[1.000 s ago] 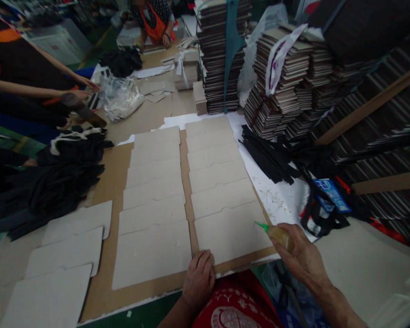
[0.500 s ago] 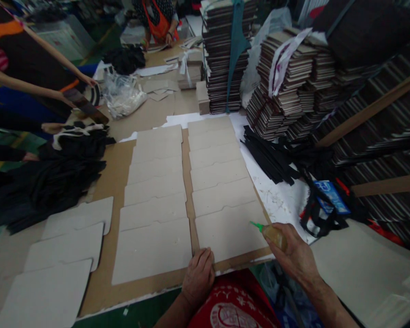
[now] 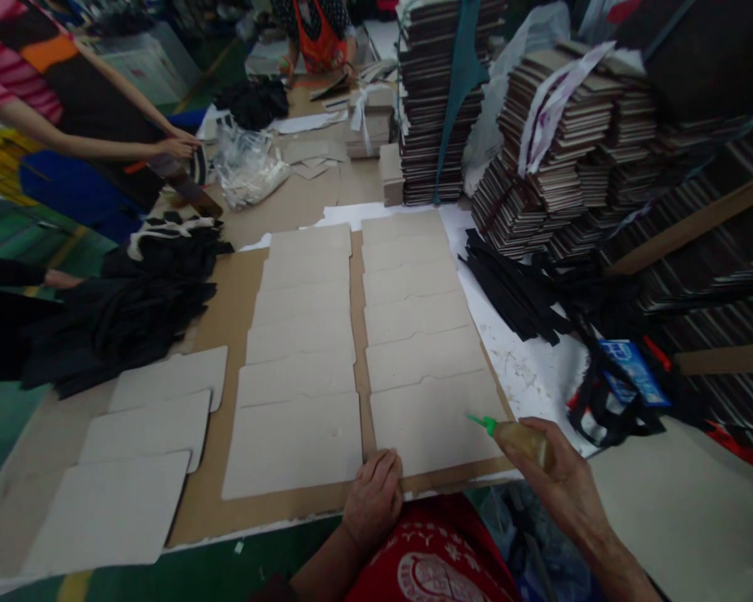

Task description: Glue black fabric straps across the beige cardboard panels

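My right hand is wrapped round a soft squeeze bottle, a glue bottle by its look, with amber contents. Its thin green nozzle points left above the nearest board of the right-hand row; I cannot tell whether the tip touches. At the table's front edge rests my left hand, fingers laid over the brown backing sheet between the two rows. The left-hand row is also made of overlapping greyish-beige boards with notched edges. Small dots show on some boards.
Three loose boards overlap at the left. Black fabric pieces lie beyond them, near another person's arms. Tall board stacks stand at the back right. Black strips and a blue packet lie at the right. Co-workers stand across the table.
The whole view has shifted, so the table appears farther right. My right hand still grips the bottle, its nozzle over the same front board. My left hand stays at the table edge.
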The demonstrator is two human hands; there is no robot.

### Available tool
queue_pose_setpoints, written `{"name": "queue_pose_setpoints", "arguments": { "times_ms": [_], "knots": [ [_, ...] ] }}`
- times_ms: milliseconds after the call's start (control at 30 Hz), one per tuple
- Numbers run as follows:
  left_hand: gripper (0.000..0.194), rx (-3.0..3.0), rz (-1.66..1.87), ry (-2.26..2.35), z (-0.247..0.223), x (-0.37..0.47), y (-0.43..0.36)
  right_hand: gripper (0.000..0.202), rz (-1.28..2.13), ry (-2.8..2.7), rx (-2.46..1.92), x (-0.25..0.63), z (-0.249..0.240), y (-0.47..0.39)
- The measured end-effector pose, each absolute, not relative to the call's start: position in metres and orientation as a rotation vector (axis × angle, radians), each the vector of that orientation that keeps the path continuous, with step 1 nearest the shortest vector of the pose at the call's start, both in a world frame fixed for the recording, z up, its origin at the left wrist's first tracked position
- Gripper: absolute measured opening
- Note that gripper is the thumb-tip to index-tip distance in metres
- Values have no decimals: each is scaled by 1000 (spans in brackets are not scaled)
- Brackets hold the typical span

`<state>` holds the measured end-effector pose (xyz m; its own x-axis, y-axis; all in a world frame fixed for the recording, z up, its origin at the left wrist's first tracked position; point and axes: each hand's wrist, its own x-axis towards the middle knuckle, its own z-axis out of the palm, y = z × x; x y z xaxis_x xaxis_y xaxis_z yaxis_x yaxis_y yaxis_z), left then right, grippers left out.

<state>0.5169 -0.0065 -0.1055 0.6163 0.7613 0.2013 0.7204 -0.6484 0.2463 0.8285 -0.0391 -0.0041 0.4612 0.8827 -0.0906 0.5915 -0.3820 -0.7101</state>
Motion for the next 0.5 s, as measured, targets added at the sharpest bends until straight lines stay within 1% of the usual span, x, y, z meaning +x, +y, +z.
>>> {"name": "queue_pose_setpoints", "arguments": {
  "times_ms": [67, 133, 333, 500],
  "knots": [
    [43, 2689, 402, 1253, -106, 517, -8, 41, 738, -1174, -2062, 813, -5, -33],
    [44, 2682, 362, 1269, -107, 516, -9, 39, 808, -1247, -1989, 795, -6, -26],
    [45, 2665, 311, 1257, -106, 515, -11, 30, 771, -1610, -1766, 751, -8, -9],
    [41, 2686, 276, 1236, -105, 515, -11, 31, 771, -1796, -1734, 733, -7, 0]
  ]
}}
